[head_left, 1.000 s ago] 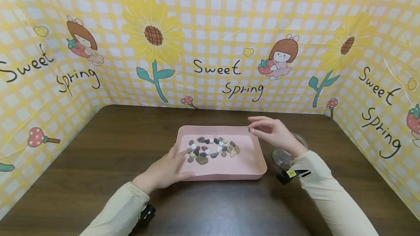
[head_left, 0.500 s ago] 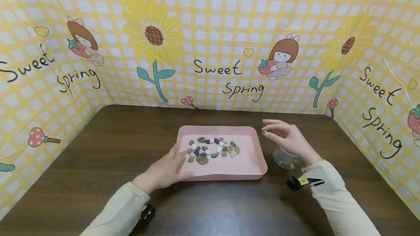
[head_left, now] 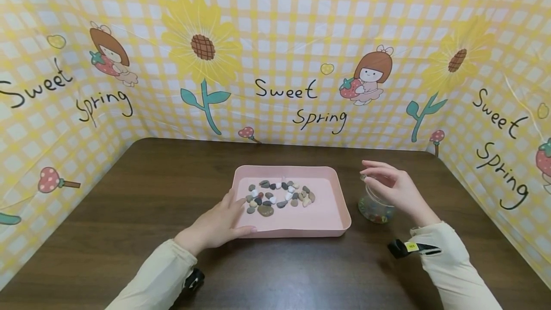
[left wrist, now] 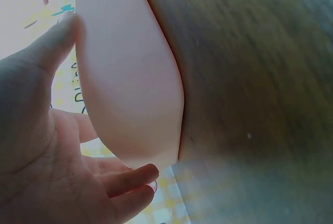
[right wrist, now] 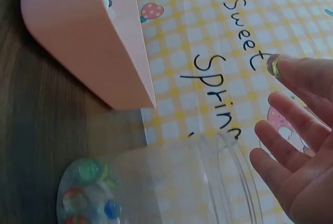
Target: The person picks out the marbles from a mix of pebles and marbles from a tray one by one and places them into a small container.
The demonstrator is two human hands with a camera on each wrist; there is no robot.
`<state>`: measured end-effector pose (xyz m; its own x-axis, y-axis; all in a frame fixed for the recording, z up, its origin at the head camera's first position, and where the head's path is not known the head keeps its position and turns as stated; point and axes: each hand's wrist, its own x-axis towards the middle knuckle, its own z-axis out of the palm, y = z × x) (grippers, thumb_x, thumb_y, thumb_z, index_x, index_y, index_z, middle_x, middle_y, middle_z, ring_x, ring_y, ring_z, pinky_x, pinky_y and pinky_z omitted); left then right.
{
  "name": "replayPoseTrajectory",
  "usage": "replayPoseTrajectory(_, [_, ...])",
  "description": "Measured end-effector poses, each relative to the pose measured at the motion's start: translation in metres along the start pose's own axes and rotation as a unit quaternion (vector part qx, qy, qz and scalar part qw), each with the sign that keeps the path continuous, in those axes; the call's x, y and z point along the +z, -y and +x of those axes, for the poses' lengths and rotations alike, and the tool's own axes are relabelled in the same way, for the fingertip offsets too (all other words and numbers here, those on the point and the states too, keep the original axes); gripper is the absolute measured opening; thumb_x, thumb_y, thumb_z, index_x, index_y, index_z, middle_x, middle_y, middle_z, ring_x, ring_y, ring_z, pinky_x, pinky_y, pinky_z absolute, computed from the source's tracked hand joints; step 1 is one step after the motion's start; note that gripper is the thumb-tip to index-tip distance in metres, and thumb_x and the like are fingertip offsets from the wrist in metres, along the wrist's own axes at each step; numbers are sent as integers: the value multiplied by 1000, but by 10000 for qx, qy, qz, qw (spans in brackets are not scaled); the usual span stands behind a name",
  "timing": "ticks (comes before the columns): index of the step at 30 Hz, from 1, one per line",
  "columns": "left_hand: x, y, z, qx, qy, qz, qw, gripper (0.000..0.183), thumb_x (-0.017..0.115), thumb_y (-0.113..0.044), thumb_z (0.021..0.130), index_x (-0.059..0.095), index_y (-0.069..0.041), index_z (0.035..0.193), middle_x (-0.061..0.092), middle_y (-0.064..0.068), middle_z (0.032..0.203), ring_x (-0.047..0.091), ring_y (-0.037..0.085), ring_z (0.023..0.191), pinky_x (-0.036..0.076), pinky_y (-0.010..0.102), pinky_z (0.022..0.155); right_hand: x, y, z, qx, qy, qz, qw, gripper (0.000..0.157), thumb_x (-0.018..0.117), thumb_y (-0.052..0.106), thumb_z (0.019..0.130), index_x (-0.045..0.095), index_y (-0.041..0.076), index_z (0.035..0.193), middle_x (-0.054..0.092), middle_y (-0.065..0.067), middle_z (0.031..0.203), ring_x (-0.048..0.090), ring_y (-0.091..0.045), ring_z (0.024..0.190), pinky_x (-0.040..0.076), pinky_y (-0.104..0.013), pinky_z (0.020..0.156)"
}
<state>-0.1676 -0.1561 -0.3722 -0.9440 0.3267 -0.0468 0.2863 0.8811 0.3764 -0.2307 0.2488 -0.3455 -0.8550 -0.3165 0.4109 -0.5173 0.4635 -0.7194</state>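
A clear glass marble (head_left: 363, 176) with a yellowish streak sits pinched between the thumb and a fingertip of my right hand (head_left: 398, 193), above the mouth of the transparent jar (head_left: 371, 210). Through the jar's wall in the right wrist view, several coloured marbles (right wrist: 89, 170) show at its bottom. My left hand (head_left: 217, 221) rests on the front left corner of a pink tray (head_left: 316, 219); its fingers are spread and fairly straight, with the thumb (left wrist: 62, 34) at the rim. Several grey, white and tan pebbles (head_left: 265, 210) lie inside the tray.
The brown wooden table (head_left: 142, 195) carries the tray in the middle and the jar just right of it. A yellow checked cloth (head_left: 275, 51) with printed flowers and lettering stands behind and on both sides.
My right hand has moved rightward from above the tray's far right corner to over the jar, still pinching the marble. My left hand, the tray and the pebbles stay put.
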Motion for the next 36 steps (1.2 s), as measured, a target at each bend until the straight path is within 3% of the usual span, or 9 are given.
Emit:
replayPoseTrajectory(6, [0,0,0,18,-16,17,10000,79,60,-54,84,41,1,137,17,33,150,39,47,130,41,53,98,-8,-5,-8,-1,-235,-239,9994,18,64,11,88,68,3,104,51,32,119,48,17,111,43,-6,88])
replayPoseTrajectory(25, [2,1,1,68,-24,30,10000,79,60,-55,83,42,1,137,18,34,149,41,46,128,42,53,97,-21,-21,-33,13,-842,-730,9938,16,65,5,86,67,-4,99,47,39,115,44,21,110,36,2,87])
replayPoseTrajectory(33, [2,1,1,83,-57,65,9999,78,61,-53,84,42,2,136,19,35,148,41,47,128,42,52,97,-24,-29,-40,421,-1035,-1039,9883,19,66,13,87,68,-1,99,42,41,113,39,25,105,35,3,84])
replayPoseTrajectory(36, [2,1,1,85,-73,66,9999,78,61,-53,84,43,2,136,19,35,148,41,47,128,43,52,97,-23,-30,-41,615,-1100,-1115,9857,20,64,15,88,68,-1,101,45,34,115,40,26,101,36,2,82])
